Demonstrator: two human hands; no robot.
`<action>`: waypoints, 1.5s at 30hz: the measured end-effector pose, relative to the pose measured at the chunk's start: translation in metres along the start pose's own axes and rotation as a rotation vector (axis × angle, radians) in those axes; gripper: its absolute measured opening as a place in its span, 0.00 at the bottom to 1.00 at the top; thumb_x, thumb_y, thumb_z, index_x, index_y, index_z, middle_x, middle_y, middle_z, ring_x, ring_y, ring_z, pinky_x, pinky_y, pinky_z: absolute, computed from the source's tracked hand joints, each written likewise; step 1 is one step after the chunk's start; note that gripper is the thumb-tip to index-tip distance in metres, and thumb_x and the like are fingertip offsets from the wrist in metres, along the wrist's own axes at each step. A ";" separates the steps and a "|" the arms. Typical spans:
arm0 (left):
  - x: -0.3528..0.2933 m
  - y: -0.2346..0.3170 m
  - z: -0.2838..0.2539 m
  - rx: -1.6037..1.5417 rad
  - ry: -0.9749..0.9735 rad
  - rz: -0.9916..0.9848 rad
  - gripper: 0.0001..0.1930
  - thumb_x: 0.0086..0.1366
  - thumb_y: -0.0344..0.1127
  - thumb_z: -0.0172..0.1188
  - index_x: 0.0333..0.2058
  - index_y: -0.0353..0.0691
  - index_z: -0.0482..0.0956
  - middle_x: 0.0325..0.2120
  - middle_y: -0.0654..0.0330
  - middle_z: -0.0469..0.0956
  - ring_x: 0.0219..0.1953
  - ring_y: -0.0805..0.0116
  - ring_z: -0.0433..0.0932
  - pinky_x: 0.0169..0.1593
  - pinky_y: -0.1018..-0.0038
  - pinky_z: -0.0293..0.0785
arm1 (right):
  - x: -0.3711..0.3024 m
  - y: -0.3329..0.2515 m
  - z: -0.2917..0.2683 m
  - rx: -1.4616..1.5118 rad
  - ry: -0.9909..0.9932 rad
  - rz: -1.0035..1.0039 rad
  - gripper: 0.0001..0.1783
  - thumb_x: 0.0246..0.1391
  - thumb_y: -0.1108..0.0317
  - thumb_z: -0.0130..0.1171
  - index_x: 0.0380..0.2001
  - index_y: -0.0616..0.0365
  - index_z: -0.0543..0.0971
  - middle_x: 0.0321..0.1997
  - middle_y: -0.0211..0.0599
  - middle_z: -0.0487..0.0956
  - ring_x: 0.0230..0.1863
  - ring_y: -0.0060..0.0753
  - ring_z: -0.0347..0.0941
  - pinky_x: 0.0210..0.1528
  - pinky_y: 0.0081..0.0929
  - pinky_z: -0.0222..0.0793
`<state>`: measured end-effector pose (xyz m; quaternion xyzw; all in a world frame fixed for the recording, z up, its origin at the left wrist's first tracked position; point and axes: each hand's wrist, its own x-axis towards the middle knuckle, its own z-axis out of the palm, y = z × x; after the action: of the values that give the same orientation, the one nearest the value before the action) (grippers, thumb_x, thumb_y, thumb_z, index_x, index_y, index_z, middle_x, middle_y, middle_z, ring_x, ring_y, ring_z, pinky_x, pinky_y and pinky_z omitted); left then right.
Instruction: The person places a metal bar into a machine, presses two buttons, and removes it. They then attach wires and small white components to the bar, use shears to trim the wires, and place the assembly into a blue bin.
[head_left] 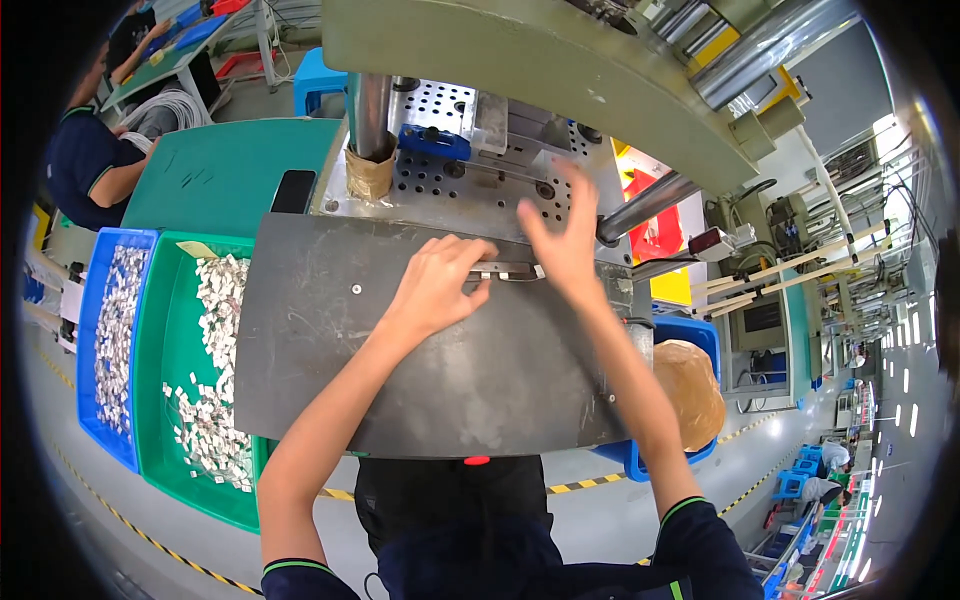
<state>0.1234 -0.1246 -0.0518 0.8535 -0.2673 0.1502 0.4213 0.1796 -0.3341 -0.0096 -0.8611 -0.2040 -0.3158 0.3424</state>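
Note:
A narrow metal strip (512, 268) with small white pieces along it lies at the far edge of the dark grey work plate (430, 390). My left hand (435, 287) has its thumb and fingers closed around the strip's left end. Just past the strip's right end, my right hand (568, 235) is raised with thumb and fingers spread, nothing seen in them. Its fingertips are slightly blurred and overlap the perforated metal bed (415, 180) of the press behind. What the white pieces are is too small to tell.
A green press beam (540, 70) and steel columns stand over the bed, which carries a blue clamp block (434, 142). Green (155, 400) and blue (88, 370) bins of small white parts are at left. A phone (294, 191) lies behind the plate; a blue crate (705, 335) is at right.

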 end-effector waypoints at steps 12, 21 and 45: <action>0.006 0.016 0.003 -0.038 0.133 0.033 0.29 0.55 0.31 0.71 0.57 0.44 0.76 0.54 0.54 0.74 0.49 0.51 0.79 0.51 0.59 0.79 | 0.173 0.059 0.002 -0.198 -0.421 -0.027 0.32 0.50 0.42 0.76 0.49 0.55 0.86 0.46 0.41 0.86 0.47 0.40 0.81 0.52 0.39 0.76; -0.071 0.094 -0.042 -0.107 0.087 -0.170 0.29 0.55 0.32 0.72 0.58 0.39 0.76 0.58 0.51 0.72 0.58 0.47 0.73 0.61 0.56 0.73 | 0.031 -0.033 -0.065 -0.237 -0.577 -0.070 0.34 0.39 0.43 0.80 0.38 0.61 0.81 0.29 0.40 0.81 0.34 0.46 0.78 0.42 0.43 0.72; -0.088 0.080 -0.020 0.135 -0.066 0.025 0.29 0.47 0.29 0.79 0.50 0.32 0.82 0.47 0.52 0.78 0.51 0.47 0.79 0.53 0.56 0.79 | -0.087 -0.080 -0.122 -0.013 -0.417 -0.037 0.35 0.39 0.55 0.81 0.49 0.62 0.80 0.38 0.39 0.72 0.41 0.45 0.70 0.46 0.41 0.67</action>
<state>0.0042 -0.1198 -0.0310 0.8812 -0.2809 0.1447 0.3517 0.0225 -0.3794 0.0369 -0.9061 -0.2840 -0.1385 0.2813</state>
